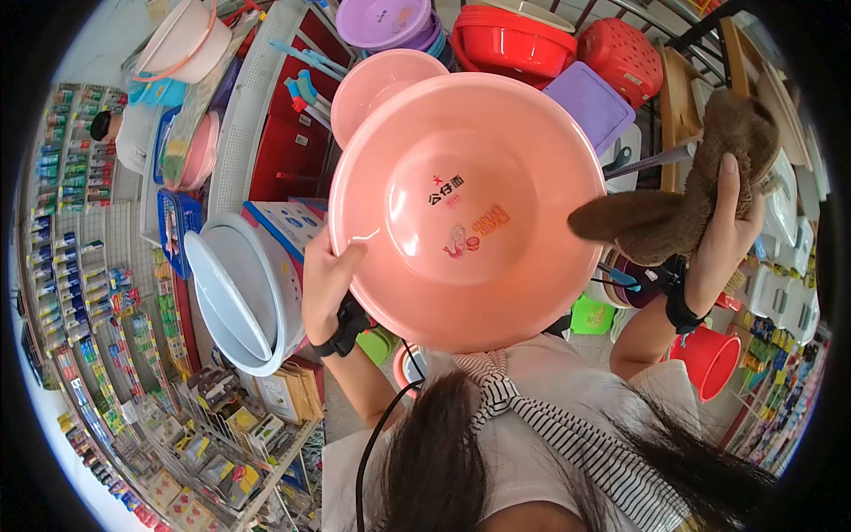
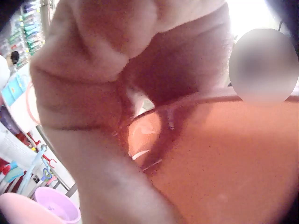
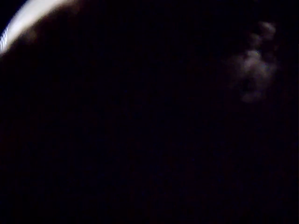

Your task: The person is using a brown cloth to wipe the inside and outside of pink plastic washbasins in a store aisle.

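Observation:
A large pink basin [image 1: 461, 301], printed inside with characters and a small figure, is tilted toward the head camera. My left hand [image 1: 330, 279] grips its rim at the left, thumb on the inner side. In the left wrist view the hand [image 2: 107, 84] closes over the rim of the orange-looking basin [image 2: 233, 158]. At the right, my right hand [image 1: 729, 235] holds a brown cloth [image 1: 660, 226], whose loose end hangs beside the basin's right rim. The right wrist view is almost wholly dark, so the fingers there are hidden.
Behind the held basin are a smaller pink basin [image 1: 381, 84], red basins [image 1: 514, 49] and a purple lid [image 1: 589, 106]. Pale blue tubs [image 1: 235, 301] stand at the left, near shelves of packaged goods [image 1: 80, 266]. A red bucket [image 1: 709, 359] is at the lower right.

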Demonstrator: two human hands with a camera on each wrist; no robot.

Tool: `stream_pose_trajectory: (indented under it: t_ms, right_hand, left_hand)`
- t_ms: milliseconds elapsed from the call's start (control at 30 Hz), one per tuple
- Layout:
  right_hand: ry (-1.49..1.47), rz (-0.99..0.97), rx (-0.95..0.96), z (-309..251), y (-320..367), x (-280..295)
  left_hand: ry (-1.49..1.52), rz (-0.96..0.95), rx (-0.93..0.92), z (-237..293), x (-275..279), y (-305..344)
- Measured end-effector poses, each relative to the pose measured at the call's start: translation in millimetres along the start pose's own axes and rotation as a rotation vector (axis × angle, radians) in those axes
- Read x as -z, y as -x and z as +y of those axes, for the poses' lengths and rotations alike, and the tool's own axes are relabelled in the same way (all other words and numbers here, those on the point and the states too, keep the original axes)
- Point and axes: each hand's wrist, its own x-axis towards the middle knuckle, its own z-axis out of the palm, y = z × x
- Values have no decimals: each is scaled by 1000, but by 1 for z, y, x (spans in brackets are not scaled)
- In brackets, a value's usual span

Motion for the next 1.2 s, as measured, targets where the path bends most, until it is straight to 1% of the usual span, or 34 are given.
stream_pose_trajectory:
  t_ms: [33, 67, 100, 133, 167, 200, 233, 267, 300, 367, 467, 533, 567, 633, 667, 700, 733, 767, 800, 867, 900, 933, 1000, 1033, 1067, 1133, 1167, 1200]
  right_hand:
    - [100, -67, 26, -13, 5, -6]
    - [127, -175, 110, -25, 14, -20]
    - [152, -283, 193, -34, 24, -33]
    - [66, -568, 224, -33, 27, -43]
    - [-118, -547, 242, -27, 30, -53]
    - [277, -802, 522, -33, 38, -72]
    - [215, -895, 568, -19, 42, -86]
    - [163, -854, 554, -15, 46, -91]
    - [352, -1036, 507, 4, 53, -109]
    - [579, -1140, 556, 56, 65, -136]
    - [652, -1151, 528, 78, 74, -148]
    - [706, -1115, 633, 101, 84, -154]
    - [703, -1117, 643, 107, 91, -159]
    - [797, -1117, 611, 113, 110, -165]
    - [796, -1121, 612, 112, 116, -168]
    - [770, -1173, 590, 111, 120, -170]
    - [743, -1230, 568, 111, 125, -170]
    - [536, -1243, 559, 132, 142, -172]
    - [536, -1244, 558, 128, 149, -168]
    - [529, -1353, 645, 120, 164, -164]
    - [601, -1450, 588, 109, 159, -163]
    - [597, -1451, 586, 110, 157, -164]
    - [576, -1343, 546, 116, 148, -167]
    - [637, -1273, 513, 118, 144, -170]
    - [632, -1280, 518, 121, 143, -174]
    - [651, -1106, 461, 128, 143, -175]
    - [737, -1140, 482, 129, 153, -172]
    - [737, -1140, 482, 133, 157, -174]
  left_hand:
    - [-21, -9, -41, -4, -3, -6]
    - [-21, -9, -41, -1, -8, -11]
    - [-25, -54, -59, 7, -14, -14]
    - [-28, -103, -78, 10, -17, -16]
    - [-13, -117, -81, 7, -17, -18]
    - [-13, -129, -84, 6, -21, -22]
    - [15, -162, -89, 6, -25, -26]
    - [42, -191, -90, 6, -27, -31]
    - [44, -196, -95, 5, -30, -36]
    - [46, -240, -84, 3, -34, -40]
    - [39, -213, -109, 3, -35, -37]
    - [24, -208, -100, -1, -31, -36]
    - [9, -200, -93, -3, -29, -36]
    - [35, -179, -104, -3, -30, -35]
    - [62, -158, -112, -4, -30, -34]
    - [62, -158, -112, -7, -29, -33]
    - [101, -162, -72, -12, -26, -32]
    - [141, -161, -29, -18, -23, -32]
    - [141, -161, -28, -22, -21, -34]
    - [118, -178, 0, -29, -15, -34]
    - [118, -178, 1, -30, -16, -33]
    - [128, -164, -12, -29, -18, -32]
    - [135, -148, -25, -28, -18, -31]
    - [124, -152, -37, -26, -18, -32]
    - [116, -152, -48, -25, -18, -31]
    - [112, -160, -51, -23, -19, -35]
    - [111, -169, -53, -24, -21, -35]
    - [111, -169, -53, -24, -20, -35]
